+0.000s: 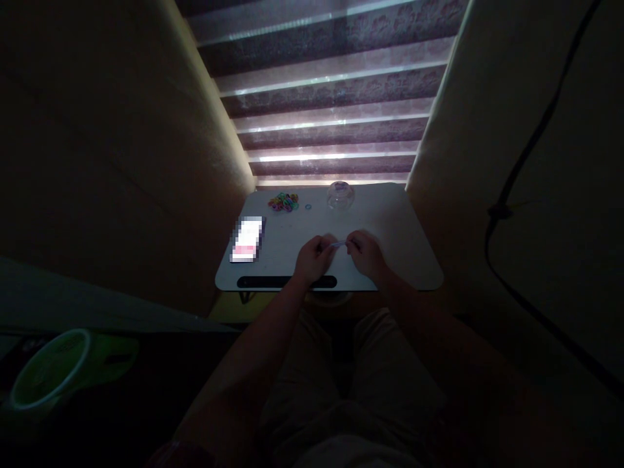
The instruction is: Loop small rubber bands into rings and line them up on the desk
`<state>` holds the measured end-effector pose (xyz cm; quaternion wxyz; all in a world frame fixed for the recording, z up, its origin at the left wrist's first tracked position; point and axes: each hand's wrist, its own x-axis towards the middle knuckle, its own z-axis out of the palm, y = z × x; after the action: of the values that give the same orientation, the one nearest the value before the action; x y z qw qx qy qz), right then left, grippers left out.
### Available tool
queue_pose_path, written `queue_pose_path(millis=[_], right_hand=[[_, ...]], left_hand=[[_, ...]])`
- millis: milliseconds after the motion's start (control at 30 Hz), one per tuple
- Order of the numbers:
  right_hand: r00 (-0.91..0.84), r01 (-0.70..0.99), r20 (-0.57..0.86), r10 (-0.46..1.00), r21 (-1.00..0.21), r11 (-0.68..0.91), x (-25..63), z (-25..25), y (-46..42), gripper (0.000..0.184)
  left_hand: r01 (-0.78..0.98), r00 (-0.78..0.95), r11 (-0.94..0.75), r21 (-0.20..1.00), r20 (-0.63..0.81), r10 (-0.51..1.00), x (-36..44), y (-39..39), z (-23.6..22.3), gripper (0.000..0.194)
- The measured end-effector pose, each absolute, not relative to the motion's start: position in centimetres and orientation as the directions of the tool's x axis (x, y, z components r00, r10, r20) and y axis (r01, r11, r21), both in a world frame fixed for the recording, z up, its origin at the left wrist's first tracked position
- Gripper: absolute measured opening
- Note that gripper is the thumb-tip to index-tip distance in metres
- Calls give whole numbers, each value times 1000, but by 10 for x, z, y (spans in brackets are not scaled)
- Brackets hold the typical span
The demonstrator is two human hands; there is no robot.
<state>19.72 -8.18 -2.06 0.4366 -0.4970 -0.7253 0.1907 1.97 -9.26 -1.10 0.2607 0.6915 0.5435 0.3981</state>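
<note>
Pretty dim in here: white tabletop (400,227) with its far side up by a striped blind (336,97), walls (121,130) both sides. Left hand (314,257) and right hand (365,253), each grip pinching an end of a thin pale strip (338,244), near-middle. Phone (247,239) far left, more elbow room right.

One bench (400,227) at the centre of the frame carries one phone (247,239), one heap of coloured rings (283,203) (too tangled to count), one lone ring (308,207), one clear jar (340,196) and one black strip (268,282). One left hand (312,259) and one right hand (366,252) share one pale strand (339,244). One green container (51,370) sits lower left.
</note>
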Motion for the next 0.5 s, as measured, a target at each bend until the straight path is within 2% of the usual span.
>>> queue_pose_path(millis=[133,233,300,433,500], right_hand=[[-63,464,410,910,-795,391,196,-25,-76,9],[-54,440,392,918,-816,375,195,-28,-75,9],[-84,489,410,908,-777,396,195,-28,-77,10],[-181,634,449,875,-627,453,193,-24,-86,9],[-203,658,444,873,-599,457,193,-22,-88,6]], left_hand=[[485,39,-245,840,259,965,18,-88,-14,17],[483,39,-250,839,265,963,18,-86,-16,16],[505,61,-256,824,262,963,18,-87,-16,17],[551,133,-295,780,267,954,18,-92,-15,19],[571,140,-294,767,262,955,19,-95,-14,20]])
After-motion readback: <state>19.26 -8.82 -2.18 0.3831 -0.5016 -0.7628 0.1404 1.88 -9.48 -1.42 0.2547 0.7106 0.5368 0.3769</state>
